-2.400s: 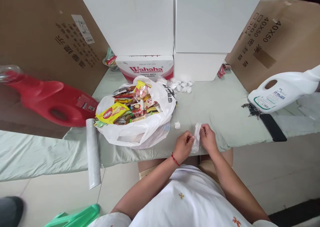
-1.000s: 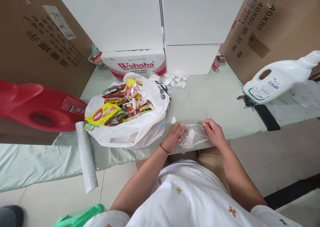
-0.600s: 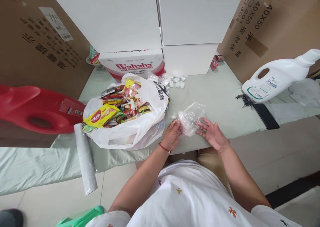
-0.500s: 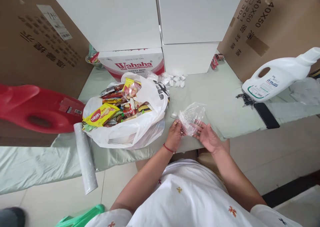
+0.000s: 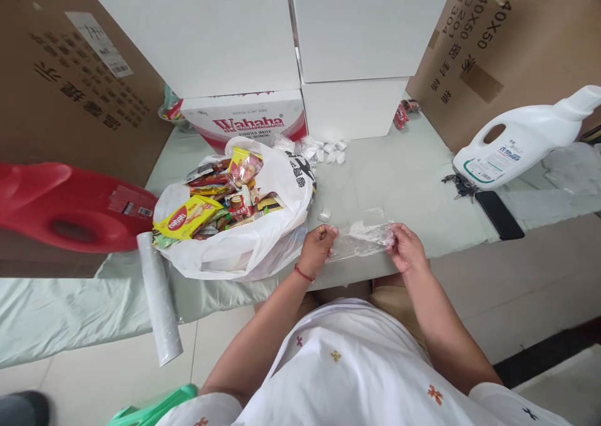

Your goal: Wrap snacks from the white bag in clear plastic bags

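Observation:
A clear plastic bag [image 5: 359, 238] is stretched sideways between my two hands, just above the front edge of the cloth-covered table [image 5: 375, 163]. My left hand [image 5: 319, 247] pinches its left end, and my right hand [image 5: 406, 245] grips the right end with closed fingers. Just beyond my left hand lies a small white folded packet [image 5: 324, 215]. To the left stands a white carrier bag [image 5: 282, 250] filled with wrapped snacks, a yellow snack pack [image 5: 188, 218] among them. More small white packets [image 5: 334, 152] lie in a cluster farther back.
White boxes [image 5: 352, 106] and a Wahaba carton [image 5: 253, 125] line the back. At left are a red jug [image 5: 70, 207] and a plastic roll [image 5: 159, 301] overhanging the edge. A white detergent bottle [image 5: 516, 141], keys [image 5: 460, 185] and a black phone [image 5: 500, 215] lie at right.
My hands have moved apart, pulling the bunched clear bag out into a wide strip. My right hand's fingers, spread before, have closed on its right end.

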`<state>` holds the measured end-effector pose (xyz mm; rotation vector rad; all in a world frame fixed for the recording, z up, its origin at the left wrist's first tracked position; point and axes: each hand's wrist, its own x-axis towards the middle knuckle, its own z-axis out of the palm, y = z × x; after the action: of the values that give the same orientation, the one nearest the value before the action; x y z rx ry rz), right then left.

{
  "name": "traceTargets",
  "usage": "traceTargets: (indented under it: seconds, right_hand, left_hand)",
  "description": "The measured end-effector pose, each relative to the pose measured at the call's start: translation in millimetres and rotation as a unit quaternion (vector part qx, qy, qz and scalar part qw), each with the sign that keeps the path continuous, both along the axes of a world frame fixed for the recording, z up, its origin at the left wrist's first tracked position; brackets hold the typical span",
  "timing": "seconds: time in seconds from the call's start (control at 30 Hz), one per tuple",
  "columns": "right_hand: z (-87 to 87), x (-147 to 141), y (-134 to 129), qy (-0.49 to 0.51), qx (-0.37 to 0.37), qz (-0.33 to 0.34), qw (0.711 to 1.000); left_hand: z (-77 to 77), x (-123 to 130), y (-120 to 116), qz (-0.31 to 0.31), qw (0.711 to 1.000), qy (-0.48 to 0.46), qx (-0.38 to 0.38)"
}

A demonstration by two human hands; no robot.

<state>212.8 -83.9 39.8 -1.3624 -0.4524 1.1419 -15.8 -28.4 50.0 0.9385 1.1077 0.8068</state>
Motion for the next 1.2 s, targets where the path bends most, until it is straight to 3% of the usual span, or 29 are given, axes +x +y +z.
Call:
traceTargets:
  seconds: [0.17,0.33,0.43,0.57,0.67,0.77,0.87,0.93,1.03,1.07,1.1,1.2]
  right_hand:
    - [21.8,34,-1,-0.064,-0.028,0.043,0.997]
    - [36.8,54,-6,-0.172,0.044,0.050,0.983]
    - [33.8,51,-6,-0.205,0.085,0.022,0.975]
    - [22.8,44,4,-0.098,0.039,-0.004,0.994]
    - [17.4,50,11,-0.181,0.003,-0.009,0.983]
    - [15.2,61,15,-0.291,0.006,0.041,0.956]
    - [10.0,62,16,-0.258,-0.010,-0.002,0.966]
    - [2.6,53,16,-0.192,-0.027,-0.063,0.979]
    - [-11.7,33,13,-0.131,-0.029,-0.109,0.985]
    - [-16.0,26,11,-0.126,-0.024,-0.116,0.985]
    - [-19.6,20,10,-0.128,-0.019,-0.122,0.984]
    - [-24.1,5,7,-0.166,0.003,-0.127,0.978]
  left_hand:
    - [9.3,-19,14,-0.077,0.997,-0.009,-0.003]
    - [9.3,-24,16,-0.013,0.999,0.004,0.052]
    - [1.7,-21,0,-0.004,0.989,0.076,0.124]
    - [-6.6,-19,-19,-0.033,0.958,0.169,0.229]
    - [-4.2,-21,-12,-0.053,0.957,0.172,0.227]
    - [5.6,-23,7,-0.044,0.982,0.118,0.142]
    - [17.7,-23,13,0.020,0.999,-0.028,-0.004]
    - [23.7,-21,0,0.093,0.985,-0.108,-0.096]
    - [26.6,-19,-38,0.207,0.960,-0.107,-0.158]
    - [26.2,-18,-51,0.196,0.956,-0.099,-0.193]
    - [25.4,-16,-62,0.146,0.952,-0.101,-0.248]
    - [20.4,-4,-72,-0.084,0.899,-0.141,-0.405]
